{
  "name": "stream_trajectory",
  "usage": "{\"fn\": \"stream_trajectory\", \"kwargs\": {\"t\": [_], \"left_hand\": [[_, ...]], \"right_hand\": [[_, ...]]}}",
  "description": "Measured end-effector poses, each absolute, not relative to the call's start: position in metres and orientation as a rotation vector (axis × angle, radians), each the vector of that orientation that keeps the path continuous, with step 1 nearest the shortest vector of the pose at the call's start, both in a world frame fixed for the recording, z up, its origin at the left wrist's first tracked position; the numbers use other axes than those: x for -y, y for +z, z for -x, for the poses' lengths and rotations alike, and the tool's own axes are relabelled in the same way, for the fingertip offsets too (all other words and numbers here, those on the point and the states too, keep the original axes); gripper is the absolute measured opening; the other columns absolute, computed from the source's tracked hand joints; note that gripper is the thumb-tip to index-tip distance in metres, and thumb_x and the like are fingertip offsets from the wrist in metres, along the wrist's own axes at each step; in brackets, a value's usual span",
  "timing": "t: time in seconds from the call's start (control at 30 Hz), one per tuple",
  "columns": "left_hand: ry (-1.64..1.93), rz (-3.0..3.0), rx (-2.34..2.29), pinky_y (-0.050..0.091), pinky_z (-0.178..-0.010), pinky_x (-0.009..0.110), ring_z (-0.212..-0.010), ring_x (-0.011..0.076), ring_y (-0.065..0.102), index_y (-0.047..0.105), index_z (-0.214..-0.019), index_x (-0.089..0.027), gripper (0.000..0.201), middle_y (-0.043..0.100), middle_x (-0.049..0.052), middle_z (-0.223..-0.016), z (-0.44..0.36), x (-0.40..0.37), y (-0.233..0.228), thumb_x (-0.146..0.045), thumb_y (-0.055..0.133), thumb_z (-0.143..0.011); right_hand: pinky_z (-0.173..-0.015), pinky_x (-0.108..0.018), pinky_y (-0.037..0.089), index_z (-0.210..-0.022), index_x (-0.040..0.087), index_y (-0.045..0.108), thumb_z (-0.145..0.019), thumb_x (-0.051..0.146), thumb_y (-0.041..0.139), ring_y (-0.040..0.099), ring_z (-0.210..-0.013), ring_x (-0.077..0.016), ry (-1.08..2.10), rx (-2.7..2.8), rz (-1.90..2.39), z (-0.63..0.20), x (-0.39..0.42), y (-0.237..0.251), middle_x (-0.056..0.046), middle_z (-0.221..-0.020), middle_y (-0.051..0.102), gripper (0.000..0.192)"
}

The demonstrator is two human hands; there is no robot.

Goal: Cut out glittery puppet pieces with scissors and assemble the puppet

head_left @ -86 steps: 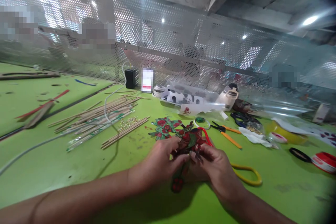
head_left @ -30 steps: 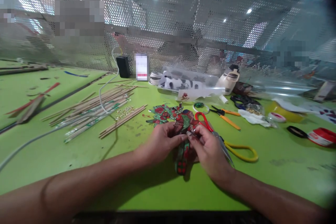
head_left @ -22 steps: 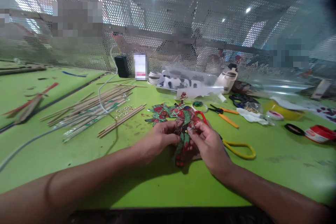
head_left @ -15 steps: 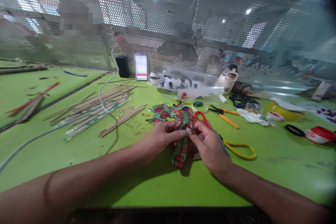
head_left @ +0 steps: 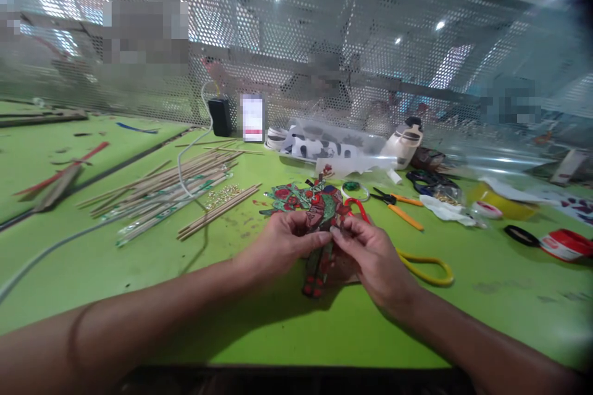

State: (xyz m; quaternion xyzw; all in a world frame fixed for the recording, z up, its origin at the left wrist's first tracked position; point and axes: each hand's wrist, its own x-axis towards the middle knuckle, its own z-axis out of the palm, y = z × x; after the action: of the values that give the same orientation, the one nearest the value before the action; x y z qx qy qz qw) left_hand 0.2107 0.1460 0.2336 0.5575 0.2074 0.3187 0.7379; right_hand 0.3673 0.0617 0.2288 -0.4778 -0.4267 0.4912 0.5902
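Both hands, left hand (head_left: 278,244) and right hand (head_left: 370,253), were pinching the red-green cutout figure (head_left: 322,222) between fingertips, so assembly looked mid-way, scissors (head_left: 419,259) lying unused beside.

Both your arms are bare from the frame's bottom edge to the fingers: no sleeves, no gloves, no watch. Your left hand (head_left: 278,247) has no ring or bracelet that shows. A thin dark band circles your left forearm low in the frame; whether it is a cord or a crease is hard to tell. Your right hand (head_left: 377,259) is likewise unadorned, its nails short and plain. No cuff reaches into view.
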Motion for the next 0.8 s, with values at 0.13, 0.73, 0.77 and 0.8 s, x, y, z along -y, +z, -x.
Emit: {"fn": "stream_trajectory", "kwargs": {"t": [0.13, 0.73, 0.77, 0.8], "left_hand": [[0.735, -1.208, -0.442, 0.054, -0.076, 0.028, -0.075, 0.0158, 0.066, 0.075, -0.086, -0.012, 0.029, 0.075, 0.005, -0.083, -0.211, -0.139, 0.235, -0.033, 0.089, -0.071], [0.583, -1.341, -0.516, 0.038, -0.064, 0.028, -0.060, 0.0119, 0.050, 0.068, -0.072, -0.012, 0.019, 0.060, 0.001, -0.063, -0.208, -0.150, 0.238, -0.028, 0.077, -0.075], [0.577, -1.359, -0.514, 0.038, -0.063, 0.027, -0.060, 0.0119, 0.050, 0.067, -0.072, -0.012, 0.021, 0.060, 0.002, -0.063, -0.208, -0.150, 0.238, -0.029, 0.077, -0.076], [0.580, -1.365, -0.514, 0.038, -0.063, 0.027, -0.061, 0.0119, 0.050, 0.067, -0.072, -0.011, 0.022, 0.060, 0.002, -0.064, -0.209, -0.149, 0.239, -0.031, 0.077, -0.076]], "right_hand": [[-0.084, -0.033, 0.054, -0.085, 0.020, 0.066, -0.087, 0.042, 0.075, 0.064, -0.081, -0.0166, 1.071, 1.038, 1.164, -0.366, -0.060, 0.228, -0.001, -0.085, 0.068, 0.024], [-0.071, -0.029, 0.058, -0.084, 0.020, 0.063, -0.084, 0.046, 0.075, 0.064, -0.076, -0.0168, 0.997, 1.078, 1.315, -0.368, -0.061, 0.233, -0.001, -0.081, 0.064, 0.029], [-0.075, -0.030, 0.058, -0.084, 0.020, 0.063, -0.085, 0.046, 0.075, 0.064, -0.082, -0.0183, 0.979, 1.102, 1.318, -0.368, -0.061, 0.233, -0.002, -0.084, 0.065, 0.028], [-0.079, -0.032, 0.058, -0.085, 0.020, 0.063, -0.085, 0.045, 0.074, 0.065, -0.086, -0.0194, 0.972, 1.119, 1.315, -0.368, -0.061, 0.234, -0.003, -0.086, 0.065, 0.027]]}}
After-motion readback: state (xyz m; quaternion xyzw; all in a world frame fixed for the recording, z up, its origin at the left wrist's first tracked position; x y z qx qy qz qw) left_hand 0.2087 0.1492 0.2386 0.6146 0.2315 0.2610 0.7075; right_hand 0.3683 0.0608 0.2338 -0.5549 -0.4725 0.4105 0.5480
